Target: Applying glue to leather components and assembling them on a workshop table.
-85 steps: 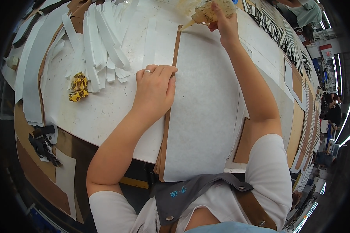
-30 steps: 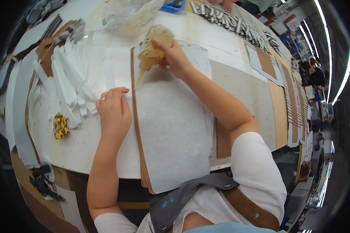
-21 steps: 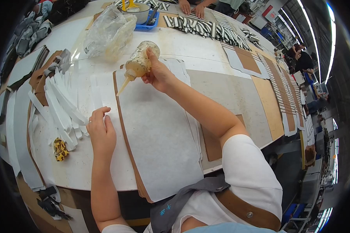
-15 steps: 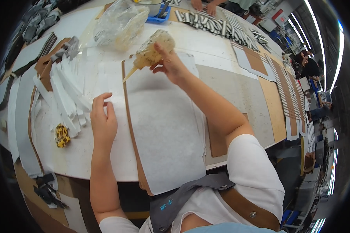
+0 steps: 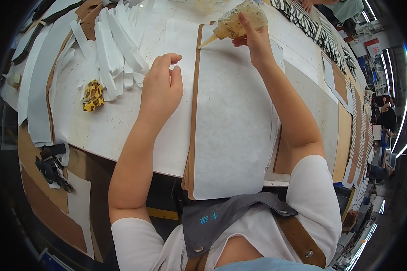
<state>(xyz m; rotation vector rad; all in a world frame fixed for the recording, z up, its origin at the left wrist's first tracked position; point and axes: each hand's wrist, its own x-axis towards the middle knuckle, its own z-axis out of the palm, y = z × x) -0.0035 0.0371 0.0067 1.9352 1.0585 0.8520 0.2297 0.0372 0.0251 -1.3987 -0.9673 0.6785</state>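
Observation:
My right hand [image 5: 259,45] is wrapped around a clear, stained glue bottle [image 5: 230,25] with yellowish contents, tilted so its pointed nozzle aims down and left. The nozzle tip is at the far left corner of a stack of white sheets [image 5: 233,122], by the brown border [image 5: 195,95] that shows along its left side; whether it touches, I cannot tell. To the left of the stack, my left hand [image 5: 162,86] hovers over the white table with fingers loosely bent, thumb apart and nothing held. Loose white strips [image 5: 106,49] lie just beyond it.
A crumpled yellow-and-black wad [image 5: 93,95] lies left of my left hand. Grey and brown panels [image 5: 40,86] are layered at the far left. Striped black-and-white pieces [image 5: 303,20] run along the far right, near another person's hand [image 5: 308,4]. A grey board [image 5: 309,95] lies right of the stack.
The view has shifted, so the table sits higher and further right. The bottle stays in my right hand, its nozzle tip now closer to the stack's far left corner. My left hand remains empty.

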